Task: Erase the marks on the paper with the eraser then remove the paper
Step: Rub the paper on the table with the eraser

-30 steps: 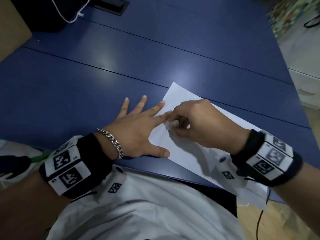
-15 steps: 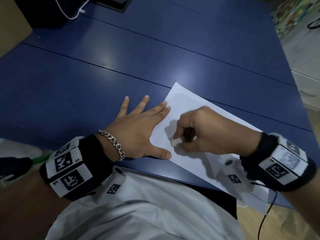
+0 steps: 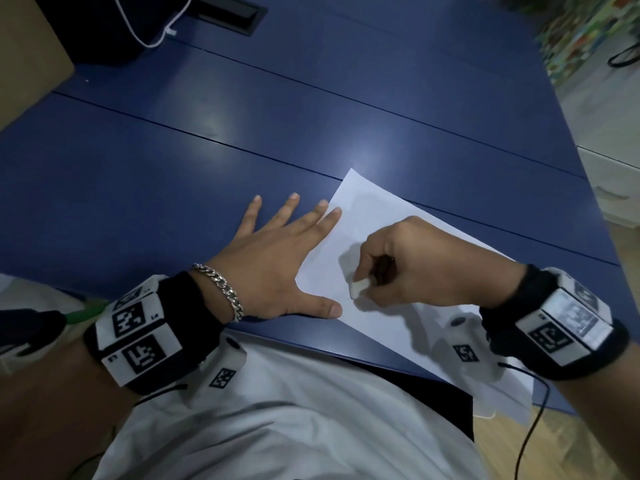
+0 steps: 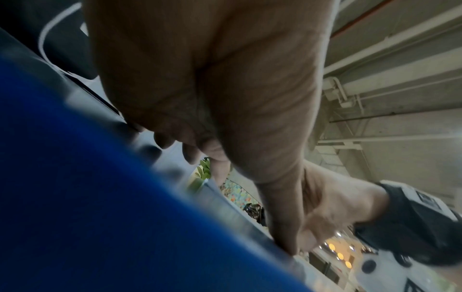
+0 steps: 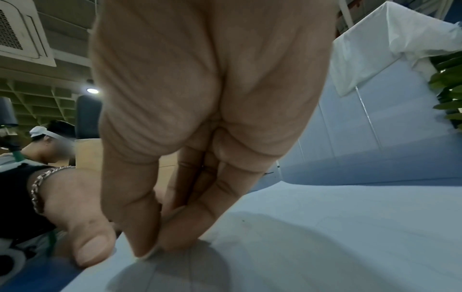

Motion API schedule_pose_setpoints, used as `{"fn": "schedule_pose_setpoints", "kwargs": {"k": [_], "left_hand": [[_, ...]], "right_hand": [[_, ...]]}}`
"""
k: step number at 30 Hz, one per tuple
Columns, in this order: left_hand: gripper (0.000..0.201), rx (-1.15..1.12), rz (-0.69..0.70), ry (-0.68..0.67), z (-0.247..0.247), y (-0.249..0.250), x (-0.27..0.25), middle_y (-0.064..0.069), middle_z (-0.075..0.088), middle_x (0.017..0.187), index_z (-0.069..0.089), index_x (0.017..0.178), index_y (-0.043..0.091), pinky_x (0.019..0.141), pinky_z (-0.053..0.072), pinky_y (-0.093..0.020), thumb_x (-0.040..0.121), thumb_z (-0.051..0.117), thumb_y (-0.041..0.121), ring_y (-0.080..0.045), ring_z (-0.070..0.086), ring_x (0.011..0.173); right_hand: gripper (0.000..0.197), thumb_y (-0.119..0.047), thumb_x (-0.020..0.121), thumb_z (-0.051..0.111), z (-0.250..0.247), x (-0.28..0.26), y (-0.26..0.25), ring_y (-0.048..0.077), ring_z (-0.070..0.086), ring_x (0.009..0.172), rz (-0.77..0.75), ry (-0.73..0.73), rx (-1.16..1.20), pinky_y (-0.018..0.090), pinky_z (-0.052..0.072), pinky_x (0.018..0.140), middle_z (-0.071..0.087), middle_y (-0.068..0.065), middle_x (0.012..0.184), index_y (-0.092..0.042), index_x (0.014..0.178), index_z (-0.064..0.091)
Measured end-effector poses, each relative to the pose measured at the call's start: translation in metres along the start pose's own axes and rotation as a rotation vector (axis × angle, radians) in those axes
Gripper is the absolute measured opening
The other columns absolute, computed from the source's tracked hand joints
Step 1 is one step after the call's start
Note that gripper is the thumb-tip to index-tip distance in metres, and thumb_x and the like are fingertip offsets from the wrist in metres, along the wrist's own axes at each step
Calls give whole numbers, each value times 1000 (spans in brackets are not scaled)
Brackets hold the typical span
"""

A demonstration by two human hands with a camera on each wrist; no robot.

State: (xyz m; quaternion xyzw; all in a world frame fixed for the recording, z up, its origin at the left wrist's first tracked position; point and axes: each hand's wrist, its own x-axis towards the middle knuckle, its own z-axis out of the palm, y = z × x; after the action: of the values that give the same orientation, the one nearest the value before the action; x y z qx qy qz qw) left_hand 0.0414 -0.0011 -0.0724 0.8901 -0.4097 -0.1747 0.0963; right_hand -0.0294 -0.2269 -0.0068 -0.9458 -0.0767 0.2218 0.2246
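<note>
A white sheet of paper (image 3: 388,327) lies askew on the blue table (image 3: 173,188), its near right corner hanging over the table edge. My left hand (image 3: 277,258) lies flat with fingers spread; the thumb and index fingertip rest on the paper's left edge. My right hand (image 3: 408,268) pinches a small white eraser (image 3: 358,288) and presses it on the paper near the left thumb. In the right wrist view the right hand (image 5: 155,251) pinches the eraser (image 5: 150,253) on the paper (image 5: 325,237), where faint pencil lines show. The left wrist view shows the left hand (image 4: 225,118) flat on the table.
A white cable (image 3: 145,32) and a black recessed socket box (image 3: 225,12) lie at the table's far edge. A cardboard box (image 3: 27,60) stands at the far left. Wooden floor shows below the table's near right corner.
My right hand has drawn the eraser from beside the left index fingertip down the paper toward the left thumb. The left hand has stayed flat in place.
</note>
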Motion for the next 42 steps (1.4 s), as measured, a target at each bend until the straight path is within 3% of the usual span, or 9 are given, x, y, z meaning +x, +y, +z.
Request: {"fn": "schedule_pose_setpoints", "kwargs": {"k": [5, 12, 17, 21, 27, 30, 33, 36, 42], "left_hand": [[110, -23, -37, 22, -2, -16, -8, 10, -27, 169, -5, 155, 63, 125, -13, -54, 65, 45, 101, -23, -28, 155], [115, -8, -101, 20, 0, -13, -5, 6, -34, 166, -9, 150, 68, 124, -15, -54, 55, 46, 105, -25, -35, 152], [114, -12, -111, 1, -1, -12, -6, 7, -35, 166, -11, 149, 70, 124, -16, -54, 56, 45, 105, -25, -35, 152], [108, -25, -114, -55, -8, -10, -6, 6, -33, 167, -11, 149, 70, 124, -16, -56, 64, 50, 99, -27, -34, 153], [72, -112, -124, 62, -32, -1, 3, -2, 10, 171, 29, 151, 64, 128, 9, -47, 89, 67, 59, -28, 8, 157], [44, -43, -74, 118, -34, 13, 5, 5, 38, 148, 54, 142, 51, 113, 34, -41, 99, 56, 47, -23, 36, 133], [74, 60, -81, 2, -31, 28, 6, 3, 26, 162, 38, 156, 39, 122, 23, -45, 92, 46, 75, -26, 27, 147], [122, 108, -104, -149, -26, 32, 14, 7, -9, 173, 2, 165, 26, 127, -1, -56, 74, 42, 96, -29, -8, 159], [135, 174, -109, -225, -33, 26, 33, 5, -29, 169, -13, 163, 27, 124, -9, -62, 68, 50, 97, -35, -27, 154]], "right_hand": [[16, -36, 79, 86, 0, -1, -6, 2, 67, 75, 0, -21, -41, 18, 53, 67, 72, -14, 80, -34, 90, 75], [20, -26, 81, 82, 9, 27, -22, -2, 63, 68, -98, 219, -78, 21, 54, 69, 66, -17, 76, -26, 100, 77], [15, -23, 84, 80, 9, 18, -19, 4, 62, 73, -180, 99, -130, 22, 53, 72, 68, -14, 87, -22, 99, 77], [16, -20, 84, 83, -20, -10, 17, 9, 66, 76, -77, 233, -158, 31, 57, 76, 70, -11, 87, -22, 99, 78], [12, -22, 84, 81, -11, -59, 53, 5, 68, 81, 89, 177, -156, 25, 56, 70, 69, -19, 82, -31, 88, 75], [14, -22, 84, 82, 1, -67, 55, 5, 67, 79, 98, 241, -120, 21, 54, 66, 67, -19, 80, -32, 84, 72], [14, -28, 86, 80, 9, -72, 50, 6, 66, 78, 96, 233, -121, 22, 54, 64, 65, -18, 80, -32, 82, 68], [13, -29, 89, 78, 15, -73, 43, 8, 66, 79, 101, 223, -99, 23, 54, 66, 65, -16, 82, -32, 82, 67], [8, -29, 90, 76, 12, -65, 32, 6, 65, 84, 86, 187, -113, 20, 54, 68, 66, -18, 82, -30, 86, 70]]}}
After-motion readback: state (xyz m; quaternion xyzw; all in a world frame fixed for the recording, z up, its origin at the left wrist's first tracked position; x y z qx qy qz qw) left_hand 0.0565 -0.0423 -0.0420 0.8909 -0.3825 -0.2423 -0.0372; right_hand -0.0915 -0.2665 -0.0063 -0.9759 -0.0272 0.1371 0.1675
